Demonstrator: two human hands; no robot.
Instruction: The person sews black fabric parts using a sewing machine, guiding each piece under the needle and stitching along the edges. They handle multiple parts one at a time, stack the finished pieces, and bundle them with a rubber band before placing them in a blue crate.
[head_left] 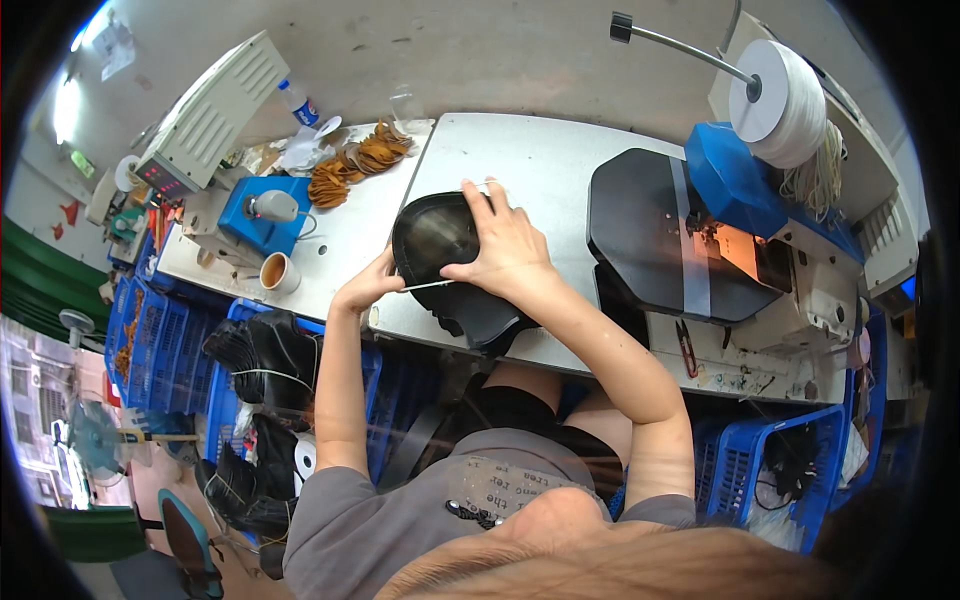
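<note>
A bundle of black leather-like pieces (440, 235), which look like stacked shoe uppers, rests at the near edge of the white worktable (520, 150). My left hand (370, 285) holds its left side, thumb and fingers closed around the edge. Over its right side lies my right hand (505, 240), fingers curled over the far rim and thumb pressed on the near part. A thin white band (428, 285) runs across the bundle between my two hands. The undersides of both hands' grip are hidden.
To the right stands a sewing machine (740, 190) with a black octagonal plate (650, 225); red-handled snips (686, 348) lie near it. A paper cup (279, 273) of brown liquid and tan pieces (350, 165) sit left. Blue crates (790, 430) flank my legs.
</note>
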